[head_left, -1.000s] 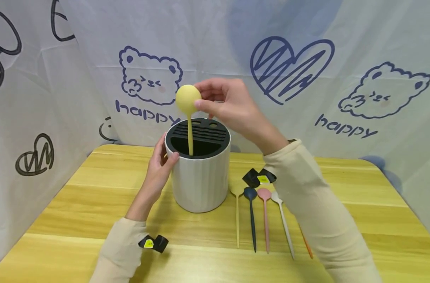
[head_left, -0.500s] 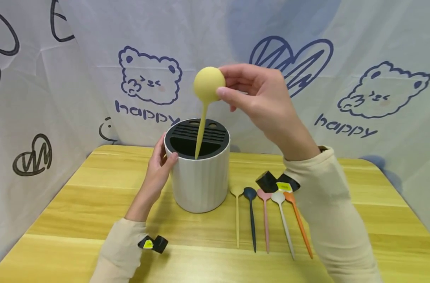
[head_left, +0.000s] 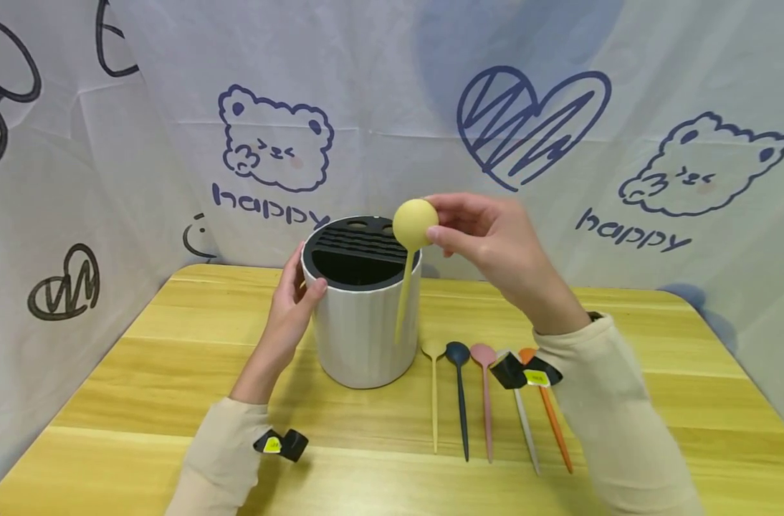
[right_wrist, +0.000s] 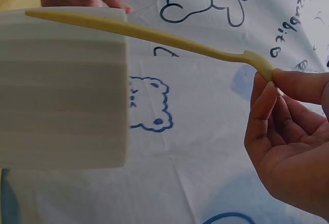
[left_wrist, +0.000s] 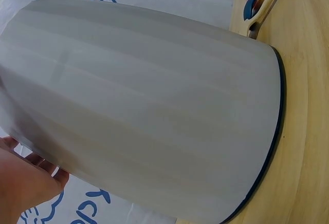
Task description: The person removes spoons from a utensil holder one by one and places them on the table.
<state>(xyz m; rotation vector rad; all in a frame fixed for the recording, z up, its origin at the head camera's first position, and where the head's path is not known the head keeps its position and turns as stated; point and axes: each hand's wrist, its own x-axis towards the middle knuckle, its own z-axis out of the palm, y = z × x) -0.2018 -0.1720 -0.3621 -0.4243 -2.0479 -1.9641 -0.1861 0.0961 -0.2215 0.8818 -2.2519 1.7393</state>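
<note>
My right hand [head_left: 502, 240] pinches a yellow spoon [head_left: 415, 223] by the edge of its round bowl. The spoon hangs bowl up, its handle pointing down past the right front side of a white ribbed cylindrical holder [head_left: 365, 337]. In the right wrist view, thumb and fingertips meet on the bowl of the spoon [right_wrist: 154, 36]. My left hand [head_left: 285, 322] grips the holder's left side near the top, thumb at the rim and fingers round the far side. The holder's black lid [head_left: 360, 247] has a wide front opening, several slots and round holes; the interior is dark.
On the wooden table [head_left: 140, 373], right of the holder, lie a pale yellow spoon [head_left: 433, 387], a dark blue spoon [head_left: 459, 380], a pink spoon [head_left: 485, 380], a white spoon [head_left: 526, 423] and an orange spoon [head_left: 555, 423]. A printed curtain [head_left: 392, 72] hangs behind.
The yellow spoon's handle has come up out of the holder's front opening. My right hand has carried it right, then lowered it beside the holder. My left hand has stayed put.
</note>
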